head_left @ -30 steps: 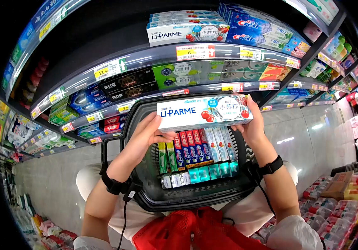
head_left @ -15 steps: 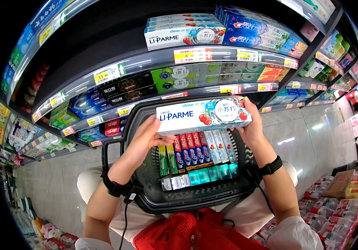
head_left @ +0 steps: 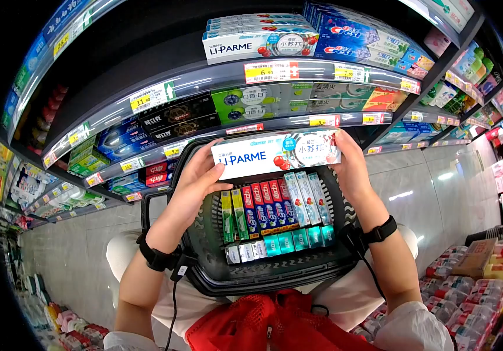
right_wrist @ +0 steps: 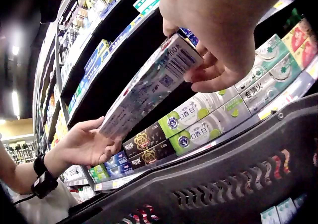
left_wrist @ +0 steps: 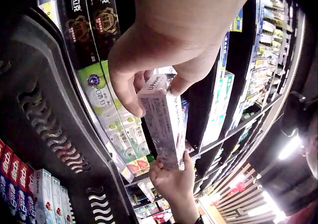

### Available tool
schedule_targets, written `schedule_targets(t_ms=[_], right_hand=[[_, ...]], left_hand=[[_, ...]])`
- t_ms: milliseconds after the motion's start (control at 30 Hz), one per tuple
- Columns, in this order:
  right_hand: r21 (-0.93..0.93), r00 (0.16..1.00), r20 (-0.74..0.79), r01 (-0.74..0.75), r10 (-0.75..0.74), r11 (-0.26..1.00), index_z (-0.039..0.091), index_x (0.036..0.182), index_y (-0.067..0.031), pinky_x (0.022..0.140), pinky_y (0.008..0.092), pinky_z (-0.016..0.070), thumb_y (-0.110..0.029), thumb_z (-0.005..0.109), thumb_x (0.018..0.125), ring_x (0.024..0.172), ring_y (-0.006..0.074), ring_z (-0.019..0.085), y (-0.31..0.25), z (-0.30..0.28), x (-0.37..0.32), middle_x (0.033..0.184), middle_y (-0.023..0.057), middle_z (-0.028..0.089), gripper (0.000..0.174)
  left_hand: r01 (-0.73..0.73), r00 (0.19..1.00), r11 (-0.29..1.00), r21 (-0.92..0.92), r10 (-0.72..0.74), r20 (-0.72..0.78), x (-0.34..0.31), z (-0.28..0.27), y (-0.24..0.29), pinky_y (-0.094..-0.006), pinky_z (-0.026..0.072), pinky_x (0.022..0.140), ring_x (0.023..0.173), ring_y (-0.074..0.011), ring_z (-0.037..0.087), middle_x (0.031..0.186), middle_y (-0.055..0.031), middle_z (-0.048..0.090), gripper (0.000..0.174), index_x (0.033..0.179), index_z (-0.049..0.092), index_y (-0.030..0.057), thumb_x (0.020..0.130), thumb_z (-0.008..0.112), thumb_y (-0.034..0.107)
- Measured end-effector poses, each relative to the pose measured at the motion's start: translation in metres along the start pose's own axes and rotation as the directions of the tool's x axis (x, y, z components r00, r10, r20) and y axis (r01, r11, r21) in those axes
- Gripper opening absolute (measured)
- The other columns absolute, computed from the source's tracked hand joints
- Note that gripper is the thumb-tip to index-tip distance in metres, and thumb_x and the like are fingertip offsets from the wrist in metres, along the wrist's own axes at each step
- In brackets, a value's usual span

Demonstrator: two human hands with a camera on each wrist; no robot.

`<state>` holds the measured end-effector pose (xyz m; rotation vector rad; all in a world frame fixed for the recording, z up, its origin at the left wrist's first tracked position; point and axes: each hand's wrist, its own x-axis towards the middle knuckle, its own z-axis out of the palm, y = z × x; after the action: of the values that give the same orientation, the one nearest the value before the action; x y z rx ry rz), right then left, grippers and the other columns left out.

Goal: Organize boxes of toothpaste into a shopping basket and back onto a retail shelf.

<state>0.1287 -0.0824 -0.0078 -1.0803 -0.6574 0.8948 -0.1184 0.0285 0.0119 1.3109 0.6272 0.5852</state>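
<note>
I hold a long white LI-PARME toothpaste box (head_left: 275,154) level over a black shopping basket (head_left: 204,281) on my lap. My left hand (head_left: 199,175) grips its left end, thumb on the front. My right hand (head_left: 348,161) grips the right end. The left wrist view shows the box (left_wrist: 164,119) end-on, pinched by my left hand (left_wrist: 149,77), with the other hand (left_wrist: 174,177) at its far end. In the right wrist view my right hand (right_wrist: 213,50) clasps the barcode end of the box (right_wrist: 149,85). Rows of toothpaste boxes (head_left: 272,207) lie in the basket.
Store shelves (head_left: 234,82) with price tags and toothpaste stand right in front. More LI-PARME boxes (head_left: 257,41) sit on the upper shelf beside blue Crest boxes (head_left: 363,41). Packaged goods (head_left: 468,281) are piled on the floor at right. A red garment (head_left: 263,327) is below.
Both hands have shifted the box a little to the left and slightly up toward the shelf; the grip on both ends is unchanged.
</note>
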Motion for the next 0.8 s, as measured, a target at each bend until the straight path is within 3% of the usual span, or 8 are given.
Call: schedule_targets(t_ms=[67,200,267,400,467,633,700,800], right_hand=[[-0.053,0.999,0.023,-0.021,0.022,0.998,0.048,0.115,-0.0004,0.074,0.0230,0.0404,-0.029,0.051,0.085,0.091,0.0095,0.053,0.004,-0.007,0.002,0.103,0.0047,0.056,0.042],[-0.047,0.997,0.079,-0.001,0.004,0.999,0.046,0.119,-0.0008,0.077,0.0247,0.0391,-0.028,0.052,0.084,0.092,0.0105,0.052,-0.001,-0.002,0.000,0.105,0.0053,0.056,0.045],[-0.122,0.996,0.090,-0.012,0.023,0.992,0.042,0.121,0.0024,0.089,0.0315,0.0370,-0.023,0.048,0.085,0.104,0.0170,0.050,-0.002,-0.001,-0.002,0.113,0.0095,0.053,0.044],[-0.129,0.997,0.075,-0.009,0.019,0.992,0.042,0.120,0.0025,0.089,0.0311,0.0367,-0.022,0.050,0.085,0.104,0.0171,0.050,0.001,-0.002,0.000,0.113,0.0097,0.053,0.044],[-0.094,0.998,0.049,0.046,-0.042,0.994,0.049,0.115,-0.0010,0.076,0.0230,0.0385,-0.026,0.056,0.083,0.090,0.0089,0.052,0.005,-0.001,0.001,0.101,0.0042,0.057,0.041],[-0.103,0.998,0.038,-0.044,0.048,0.994,0.054,0.100,-0.0024,0.072,0.0206,0.0381,-0.028,0.054,0.085,0.083,0.0057,0.051,0.002,0.000,0.000,0.089,0.0002,0.057,0.030],[-0.079,0.997,0.066,-0.046,0.051,0.996,0.055,0.096,-0.0031,0.072,0.0199,0.0379,-0.028,0.053,0.086,0.080,0.0049,0.050,0.004,0.001,-0.001,0.085,-0.0009,0.057,0.027],[-0.189,0.993,0.115,-0.015,0.037,0.982,0.056,0.089,-0.0005,0.071,0.0200,0.0359,-0.029,0.049,0.088,0.078,0.0054,0.046,0.012,-0.001,-0.001,0.080,-0.0003,0.054,0.030]], left_hand=[[0.010,1.000,1.000,-0.003,-0.010,-0.003,0.000,-0.002,-0.001,-0.0292,0.0454,0.082,0.103,-0.0167,0.051,0.117,-0.0111,0.048,0.047,0.129,0.032,0.0032,0.087,0.049,0.018],[-0.005,1.000,1.000,0.012,0.005,0.008,0.003,-0.007,-0.009,-0.0326,0.0427,0.087,0.106,-0.0178,0.049,0.117,-0.0100,0.049,0.051,0.129,0.032,0.0041,0.084,0.054,0.013],[-0.018,1.000,1.000,0.024,0.018,0.006,0.003,-0.007,-0.011,-0.0326,0.0419,0.088,0.107,-0.0177,0.049,0.117,-0.0096,0.049,0.050,0.129,0.032,0.0039,0.084,0.054,0.013],[-0.038,0.999,0.998,0.054,0.038,-0.010,0.004,-0.007,-0.011,-0.0325,0.0405,0.089,0.107,-0.0169,0.048,0.117,-0.0087,0.049,0.048,0.128,0.033,0.0031,0.085,0.053,0.014],[-0.023,1.000,0.999,0.041,0.024,-0.012,0.004,-0.007,-0.011,-0.0325,0.0407,0.089,0.107,-0.0166,0.049,0.117,-0.0084,0.049,0.046,0.127,0.034,0.0030,0.086,0.052,0.014],[0.043,0.999,0.999,0.007,-0.043,-0.005,0.006,-0.009,-0.015,-0.0285,0.0416,0.087,0.102,-0.0139,0.050,0.111,-0.0068,0.052,0.039,0.122,0.041,0.0034,0.087,0.050,0.018],[-0.025,0.999,0.987,0.159,0.018,0.044,0.005,-0.009,-0.018,-0.0265,0.0416,0.082,0.097,-0.0128,0.051,0.105,-0.0083,0.054,0.042,0.121,0.043,0.0047,0.084,0.056,0.021],[-0.002,0.973,0.954,0.301,-0.067,0.220,-0.002,-0.003,-0.008,-0.0272,0.0407,0.082,0.094,-0.0130,0.051,0.101,-0.0083,0.056,0.040,0.117,0.047,0.0019,0.083,0.058,0.019]])
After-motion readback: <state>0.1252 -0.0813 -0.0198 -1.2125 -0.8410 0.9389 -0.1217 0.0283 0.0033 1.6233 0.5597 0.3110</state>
